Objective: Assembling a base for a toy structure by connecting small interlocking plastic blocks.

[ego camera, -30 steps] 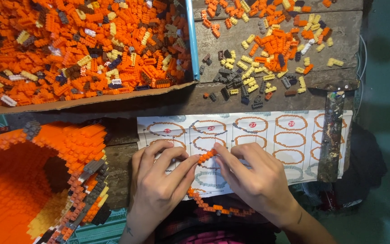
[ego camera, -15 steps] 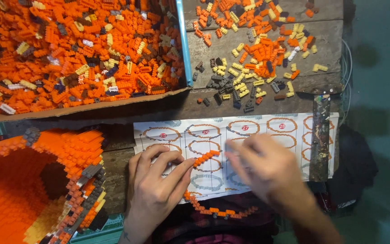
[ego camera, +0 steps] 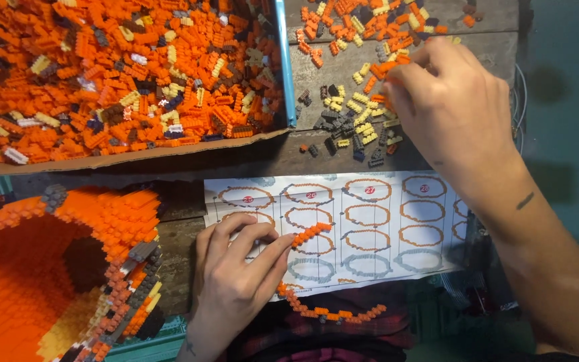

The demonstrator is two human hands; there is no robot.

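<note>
My left hand [ego camera: 236, 271] rests on a printed instruction sheet [ego camera: 370, 221] and pinches the end of a short curved strip of orange bricks [ego camera: 311, 234]. The strip continues as a longer orange chain [ego camera: 333, 312] below the sheet's front edge. My right hand [ego camera: 447, 107] reaches up over a loose pile of small orange, yellow and dark bricks [ego camera: 353, 124] on the wooden table, fingertips down among the orange ones. Whether it grips a brick is hidden.
A cardboard tray [ego camera: 135, 157] heaped with orange bricks fills the upper left, edged by a blue bar [ego camera: 284, 60]. A large hollow orange brick model [ego camera: 55, 275] stands at the lower left. Wires hang at the table's right edge [ego camera: 521, 87].
My right hand left the orange strip and moved up and right to the loose brick pile. My left hand stayed on the sheet, holding the strip.
</note>
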